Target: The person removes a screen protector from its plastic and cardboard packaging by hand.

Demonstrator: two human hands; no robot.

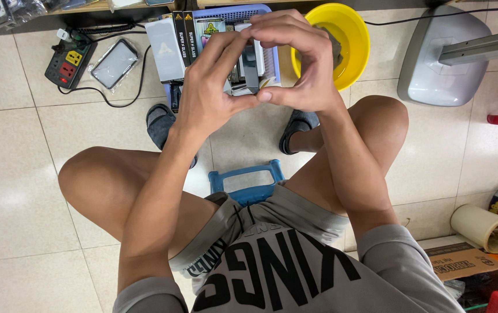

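Both arms stretch forward; left hand [205,93] and right hand [295,64] meet fingertip to fingertip, curled narrow, above the blue basket [234,13]; whether they hold anything is hidden.

Glossy yellow plastic bowl [350,35] upper right; smooth glazed floor tiles [23,191]; matt blue plastic stool [247,181]; grey cloth shorts [272,226].

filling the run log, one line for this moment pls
hands: left hand and right hand fingertips touching | held: unclear | below: blue basket | right: yellow bowl

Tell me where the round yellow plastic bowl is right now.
In the head view, the round yellow plastic bowl sits on the tiled floor at top centre-right, beside the blue plastic basket of boxes, just beyond the right hand.
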